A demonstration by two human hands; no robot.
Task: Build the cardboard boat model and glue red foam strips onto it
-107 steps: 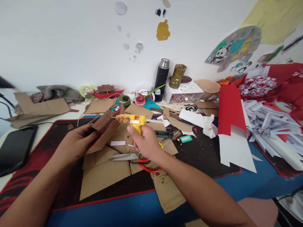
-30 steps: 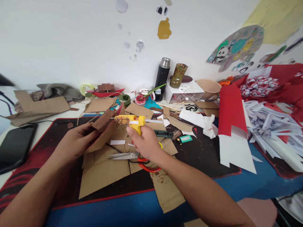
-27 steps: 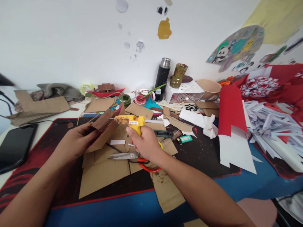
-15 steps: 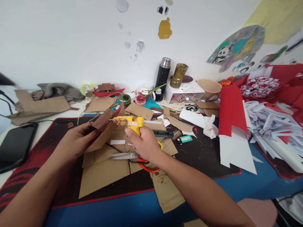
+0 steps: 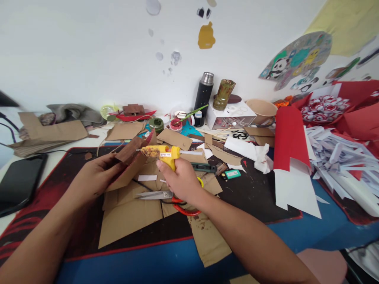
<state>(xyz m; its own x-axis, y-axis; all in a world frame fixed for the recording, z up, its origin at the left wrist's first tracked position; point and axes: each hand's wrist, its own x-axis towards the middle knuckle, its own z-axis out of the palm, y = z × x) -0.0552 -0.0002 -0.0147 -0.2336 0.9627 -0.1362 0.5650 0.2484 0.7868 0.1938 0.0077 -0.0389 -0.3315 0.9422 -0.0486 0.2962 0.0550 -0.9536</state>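
Observation:
My left hand [image 5: 93,175] grips a cardboard model boat [image 5: 130,169], its side tilted up and its edge reddish, with a brown box-like part [image 5: 130,150] on top. In my right hand [image 5: 182,179] is a yellow hot glue gun [image 5: 167,156], held by its handle, a clear glue stick poking out of its back. Its nozzle points left and is at the brown part; whether it touches I cannot tell. Under the right hand lie scissors [image 5: 155,195] with red and yellow handles, on flat cardboard [image 5: 130,225].
A phone [image 5: 22,183] lies at the left. Behind stand a red model boat [image 5: 133,113], paint jars [image 5: 156,124], and a black thermos [image 5: 203,92]. A box cutter [image 5: 204,167] and a green lighter-like item [image 5: 232,174] lie right of centre. Red paper [image 5: 290,138] and paper strips [image 5: 343,157] fill the right.

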